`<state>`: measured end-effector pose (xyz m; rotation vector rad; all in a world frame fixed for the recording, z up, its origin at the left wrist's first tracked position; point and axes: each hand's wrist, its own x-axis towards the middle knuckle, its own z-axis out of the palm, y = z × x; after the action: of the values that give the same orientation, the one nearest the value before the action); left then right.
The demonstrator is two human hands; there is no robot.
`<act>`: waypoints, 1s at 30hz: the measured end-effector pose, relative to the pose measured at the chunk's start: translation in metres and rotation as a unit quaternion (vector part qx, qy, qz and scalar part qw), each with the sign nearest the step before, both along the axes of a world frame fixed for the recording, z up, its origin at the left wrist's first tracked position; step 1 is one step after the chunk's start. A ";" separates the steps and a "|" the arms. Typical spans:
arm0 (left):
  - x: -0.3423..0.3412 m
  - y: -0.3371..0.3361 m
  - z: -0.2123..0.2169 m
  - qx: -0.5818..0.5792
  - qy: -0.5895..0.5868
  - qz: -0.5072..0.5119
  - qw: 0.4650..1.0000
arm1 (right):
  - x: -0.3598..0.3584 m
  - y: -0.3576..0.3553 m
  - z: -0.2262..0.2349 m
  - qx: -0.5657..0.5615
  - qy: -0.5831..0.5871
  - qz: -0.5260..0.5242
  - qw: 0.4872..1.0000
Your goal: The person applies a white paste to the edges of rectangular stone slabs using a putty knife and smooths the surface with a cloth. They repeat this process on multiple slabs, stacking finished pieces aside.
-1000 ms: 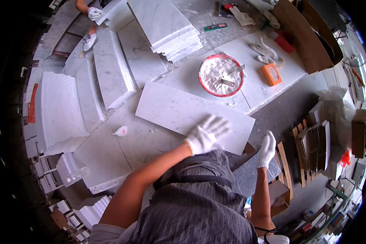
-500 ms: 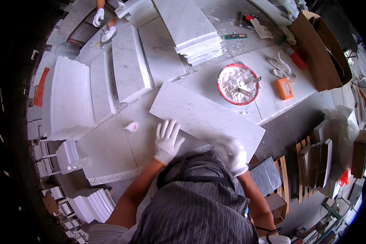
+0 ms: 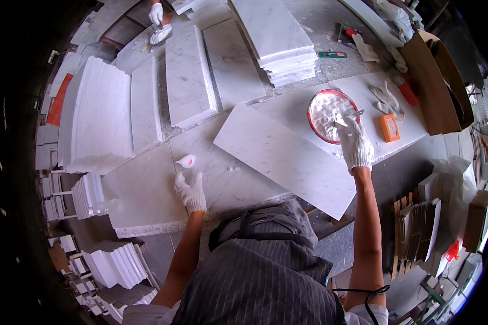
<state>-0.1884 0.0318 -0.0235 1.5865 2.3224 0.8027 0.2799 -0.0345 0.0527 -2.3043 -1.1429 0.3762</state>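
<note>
My left hand [image 3: 191, 192], in a white knitted glove, is open with fingers curved and apart over the work surface. Just beyond its fingertips lies a small white squeeze bottle with a pointed tip [image 3: 186, 161]. My gloved right hand [image 3: 359, 145] reaches to the red-rimmed bowl [image 3: 310, 119] of white paste [image 3: 328, 108]. Its fingers close on a flat metal putty knife [image 3: 340, 124] at the bowl's right side; a second metal blade [image 3: 357, 114] shows beside it. Between my hands, a white marble slab [image 3: 287, 157] lies askew, one corner past the table's front edge.
Marble slabs [image 3: 187, 76] stand in stacks at the far left. An orange box [image 3: 389, 128], loose gloves [image 3: 386, 100] and a cardboard box [image 3: 431, 86] sit at the right. At the far left, another person's gloved hand [image 3: 156, 14] works near a paste-covered bag or dish [image 3: 161, 34].
My right hand has left the slab's near right side and reached forward to the bowl. My left hand has drawn back leftward, off the slab, near the squeeze bottle. The view has shifted slightly.
</note>
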 end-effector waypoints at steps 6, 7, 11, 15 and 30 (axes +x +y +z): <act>-0.012 0.028 -0.017 0.063 -0.105 -0.046 0.991 | 0.006 0.001 -0.009 -0.010 -0.047 -0.007 0.999; -0.012 0.031 -0.018 0.062 -0.128 -0.051 0.988 | 0.008 -0.003 -0.006 0.002 -0.053 -0.021 0.998; -0.016 0.044 -0.032 0.091 -0.203 -0.074 0.972 | 0.011 -0.020 -0.002 0.091 0.024 -0.071 0.993; -0.025 0.058 -0.049 0.085 -0.243 -0.056 0.965 | 0.005 -0.032 -0.024 0.105 0.081 -0.074 0.988; 0.008 0.043 -0.005 0.102 -0.405 -0.055 0.907 | -0.012 -0.021 -0.052 0.082 0.173 -0.102 0.976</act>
<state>-0.1802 0.0746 -0.0283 1.1057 1.5710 1.3806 0.2676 -0.0557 0.0006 -2.0828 -0.7298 0.5565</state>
